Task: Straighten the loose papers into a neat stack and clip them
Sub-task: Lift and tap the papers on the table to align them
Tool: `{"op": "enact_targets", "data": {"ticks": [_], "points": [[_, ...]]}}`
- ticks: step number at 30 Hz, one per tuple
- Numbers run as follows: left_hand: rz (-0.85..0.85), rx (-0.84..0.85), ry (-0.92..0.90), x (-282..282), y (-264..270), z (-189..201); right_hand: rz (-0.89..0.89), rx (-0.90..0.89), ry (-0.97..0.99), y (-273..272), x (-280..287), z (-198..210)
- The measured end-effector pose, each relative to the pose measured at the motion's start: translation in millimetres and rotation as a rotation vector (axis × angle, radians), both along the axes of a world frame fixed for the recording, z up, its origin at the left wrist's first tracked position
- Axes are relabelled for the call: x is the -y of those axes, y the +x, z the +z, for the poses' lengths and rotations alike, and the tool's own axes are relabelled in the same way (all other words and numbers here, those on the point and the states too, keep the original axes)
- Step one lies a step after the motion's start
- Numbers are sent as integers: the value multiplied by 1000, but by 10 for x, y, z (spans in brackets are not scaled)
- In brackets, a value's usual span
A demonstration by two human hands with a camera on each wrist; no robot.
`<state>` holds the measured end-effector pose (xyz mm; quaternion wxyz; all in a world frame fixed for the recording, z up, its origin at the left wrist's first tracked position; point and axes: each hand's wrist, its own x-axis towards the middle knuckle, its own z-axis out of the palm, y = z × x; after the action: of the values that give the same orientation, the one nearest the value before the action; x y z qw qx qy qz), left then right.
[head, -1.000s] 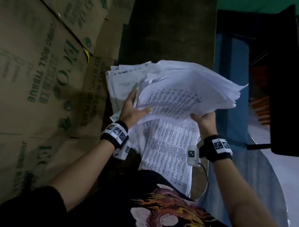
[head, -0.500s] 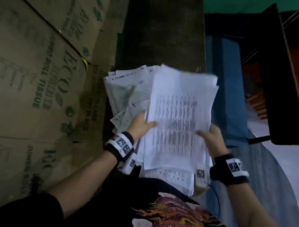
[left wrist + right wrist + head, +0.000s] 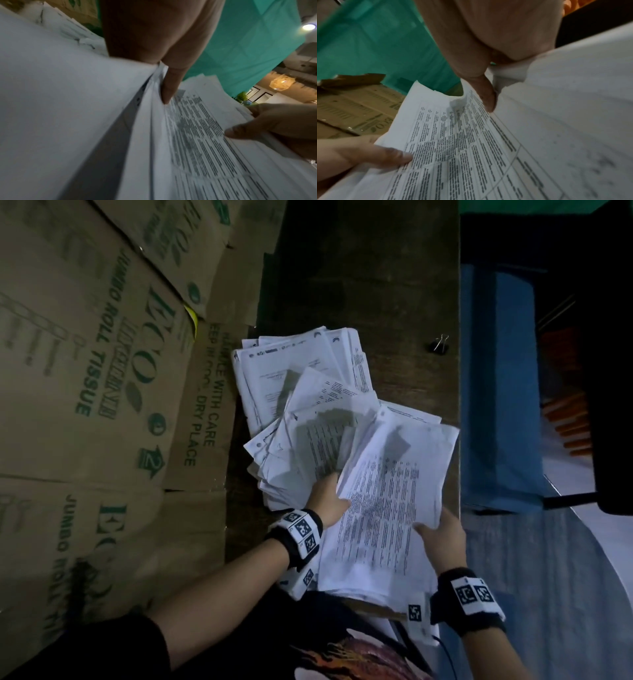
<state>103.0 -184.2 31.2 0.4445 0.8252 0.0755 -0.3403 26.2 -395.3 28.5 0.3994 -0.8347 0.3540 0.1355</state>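
A sheaf of printed white papers (image 3: 387,501) is held tilted above the dark wooden table (image 3: 370,285). My left hand (image 3: 329,501) grips its left edge, thumb on the top sheet. My right hand (image 3: 442,535) grips the right edge, thumb on the print. Up close, the papers (image 3: 197,135) show my left thumb lying on the printed face, and the papers (image 3: 453,142) carry my right thumb at their edge. More loose papers (image 3: 291,378) lie fanned and askew on the table behind. A black binder clip (image 3: 440,344) sits near the table's right edge.
Flattened cardboard boxes (image 3: 96,371) printed with green lettering cover the left side. A blue cloth or panel (image 3: 496,392) and a dark piece of furniture (image 3: 613,371) stand to the right of the table. The far table surface is bare wood.
The sheaf went from splayed and raised to gathered, then dropped lower and to the right. Both hands slid nearer me. The binder clip came into view.
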Motion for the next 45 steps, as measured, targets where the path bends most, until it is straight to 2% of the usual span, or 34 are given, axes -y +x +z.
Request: {"op": "enact_targets", "data": {"ticks": [5, 8, 12, 14, 16, 20, 23, 27, 29, 32, 33, 35, 38, 41, 45], "points": [[314, 100, -39, -104, -25, -15, 56, 164, 22, 337, -92, 319], [446, -9, 2, -191, 41, -121, 166, 28, 27, 655, -61, 198], [443, -100, 106, -170, 113, -214, 491, -188, -204, 1061, -17, -115], [479, -114, 90, -140, 144, -187, 551, -217, -256, 1179, -38, -161], [545, -88, 29, -132, 177, -172, 584, -176, -235, 1278, -92, -183], [702, -47, -148, -110, 156, -189, 511, -118, -87, 1426, -132, -97], [760, -160, -292, -73, 91, -263, 602, -73, -101, 1637, -52, 63], [756, -403, -410, 21, -14, -307, 789, -148, -186, 2085, -91, 265], [747, -453, -380, 47, -17, -312, 880, -176, -251, 2322, -216, 260], [720, -411, -186, 105, 14, -292, 1031, -242, -384, 2743, -90, -394], [662, -408, -61, 126, 8, -282, 1067, -278, -402, 2770, -141, -410], [593, -433, 67, 148, -34, -255, 1096, -298, -396, 2660, -406, -81], [660, -390, 12, 130, -116, -276, 1085, -293, -382, 2635, -397, -84], [740, -335, -25, 117, -258, -516, 1088, -256, -381, 2518, -349, -138], [933, -326, 45, 86, -336, -302, 1024, -161, -331, 2322, -209, -293]]}}
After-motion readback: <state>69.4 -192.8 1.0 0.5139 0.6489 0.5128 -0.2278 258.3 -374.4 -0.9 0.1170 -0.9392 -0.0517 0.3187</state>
